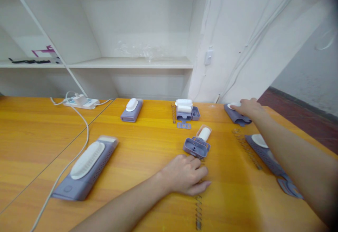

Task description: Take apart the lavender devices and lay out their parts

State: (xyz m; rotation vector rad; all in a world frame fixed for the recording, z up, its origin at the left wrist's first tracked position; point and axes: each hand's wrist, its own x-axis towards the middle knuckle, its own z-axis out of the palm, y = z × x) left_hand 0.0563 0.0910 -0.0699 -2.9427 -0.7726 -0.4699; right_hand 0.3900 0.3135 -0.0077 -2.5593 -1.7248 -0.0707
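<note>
My left hand (188, 175) is closed over a thin metal coil spring (198, 212), which shows above and below the curled fingers. Just beyond it lie an open purple-grey cap (195, 148) and a small white part (204, 134). At the far right, my right hand (250, 108) grips a purple-grey housing (237, 116) by its white oval piece; its fingertips are partly hidden. Under my right forearm is a larger purple-grey housing (255, 151) with a white oval, partly covered by the arm. Another coil spring (246, 149) lies to its left.
Two purple-grey units with white ovals lie left, one near (87, 168) and one far (132, 110). Stacked white parts (184, 105) and a spring (173, 113) sit at the back. A power strip (81, 101) trails a white cable across the wooden table (139, 147). White shelves (132, 63) stand behind.
</note>
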